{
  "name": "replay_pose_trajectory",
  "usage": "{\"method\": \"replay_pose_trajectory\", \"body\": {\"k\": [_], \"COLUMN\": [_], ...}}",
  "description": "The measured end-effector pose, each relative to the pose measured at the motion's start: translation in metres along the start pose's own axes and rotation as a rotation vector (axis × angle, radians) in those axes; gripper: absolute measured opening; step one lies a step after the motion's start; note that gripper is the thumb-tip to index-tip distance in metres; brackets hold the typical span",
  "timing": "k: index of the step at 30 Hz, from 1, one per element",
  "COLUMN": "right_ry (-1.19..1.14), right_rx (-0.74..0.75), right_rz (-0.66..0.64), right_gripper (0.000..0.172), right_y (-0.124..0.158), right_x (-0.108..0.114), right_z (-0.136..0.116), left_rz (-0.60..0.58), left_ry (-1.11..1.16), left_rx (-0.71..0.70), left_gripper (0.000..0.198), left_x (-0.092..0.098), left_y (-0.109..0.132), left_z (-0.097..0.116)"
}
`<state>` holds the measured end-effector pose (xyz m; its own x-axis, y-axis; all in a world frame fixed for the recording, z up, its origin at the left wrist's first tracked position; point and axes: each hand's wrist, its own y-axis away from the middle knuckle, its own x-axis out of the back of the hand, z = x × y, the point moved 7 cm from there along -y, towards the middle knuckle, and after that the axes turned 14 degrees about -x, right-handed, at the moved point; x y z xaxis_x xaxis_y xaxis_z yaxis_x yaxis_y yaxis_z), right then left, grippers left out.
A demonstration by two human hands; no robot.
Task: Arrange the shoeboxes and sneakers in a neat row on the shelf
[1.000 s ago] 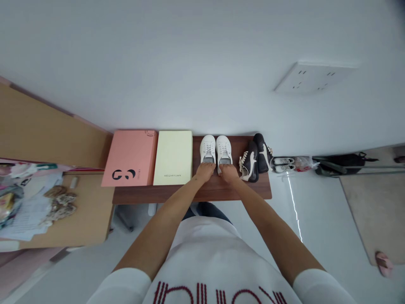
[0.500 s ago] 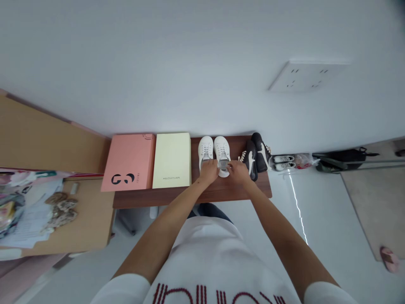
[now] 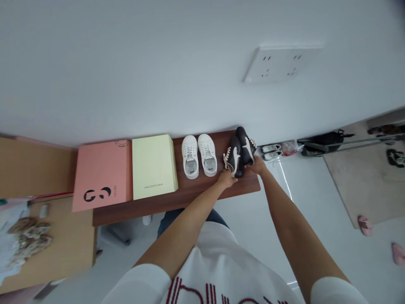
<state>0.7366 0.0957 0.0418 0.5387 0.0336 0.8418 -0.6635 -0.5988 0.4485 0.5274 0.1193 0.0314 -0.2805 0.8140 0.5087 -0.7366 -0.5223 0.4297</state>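
Both fingers (image 3: 232, 177) touch the black shoes' (image 3: 240, 151) heels.

A dark wooden shelf (image 3: 177, 200) runs along a plain white wall (image 3: 126, 63) bearing a white socket plate (image 3: 280, 63) — a light wood desk (image 3: 57, 249) at its left, a pale glossy floor (image 3: 316, 236) and a beige mat (image 3: 357, 177) to its right.

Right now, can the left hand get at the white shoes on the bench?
Probably yes. The left hand rests at the heel of the dark shoes, right beside the white shoes, and nothing stands between them on the bench.
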Motion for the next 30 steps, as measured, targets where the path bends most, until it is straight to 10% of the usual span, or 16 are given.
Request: {"method": "replay_pose_trajectory", "body": {"k": [12,30], "right_ry": [0.516,0.628], "right_rx": [0.356,0.324], "right_rz": [0.071,0.125], "right_gripper": [0.031,0.031], "right_y": [0.028,0.028], "right_x": [0.015,-0.006], "right_z": [-0.034,-0.066], "left_rz": [-0.016,-0.033], "left_ry": [-0.370,-0.542], "left_rx": [-0.268,-0.248], "left_gripper": [0.034,0.024], "left_x": [0.043,0.059], "left_y": [-0.005,-0.027], "left_z": [0.052,0.058]}}
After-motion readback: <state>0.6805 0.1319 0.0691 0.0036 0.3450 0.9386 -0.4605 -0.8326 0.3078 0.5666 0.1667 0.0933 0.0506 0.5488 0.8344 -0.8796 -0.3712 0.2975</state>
